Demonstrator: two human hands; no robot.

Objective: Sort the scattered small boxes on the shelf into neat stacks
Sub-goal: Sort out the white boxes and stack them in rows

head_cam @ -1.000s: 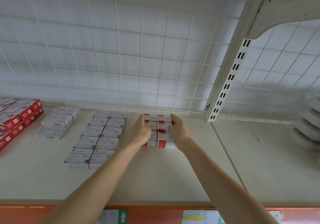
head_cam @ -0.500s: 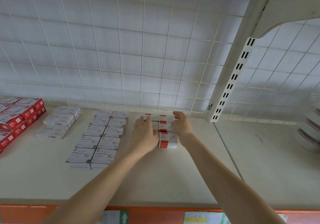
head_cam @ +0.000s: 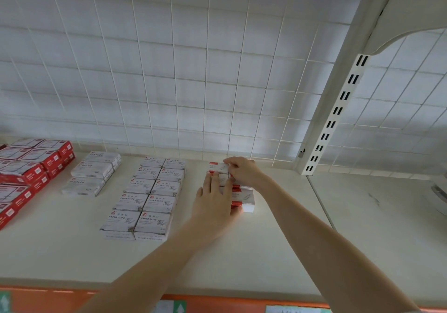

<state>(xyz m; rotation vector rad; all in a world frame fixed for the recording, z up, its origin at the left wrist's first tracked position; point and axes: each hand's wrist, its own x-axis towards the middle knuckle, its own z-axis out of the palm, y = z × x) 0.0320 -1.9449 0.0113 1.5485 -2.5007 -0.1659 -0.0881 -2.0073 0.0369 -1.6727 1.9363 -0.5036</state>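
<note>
Cannot see the red-striped boxes point(head_cam: 243, 196) lying under the left hand point(head_cam: 214, 201), nor the red boxes point(head_cam: 29, 167) past the shelf's point(head_cam: 266, 252) left end, nor read their small print.

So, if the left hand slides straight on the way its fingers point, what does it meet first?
Probably the rear white-and-red box that the right hand pinches; the left hand points at it. Depth is unclear.

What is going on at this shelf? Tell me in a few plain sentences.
A person is tidying a block of small white-and-red boxes on the shelf. The left hand lies flat on the block, while the right hand has a pinching grip on the rearmost box. Left of them, paper clip boxes, staples boxes and red boxes sit in neat stacks.
</note>
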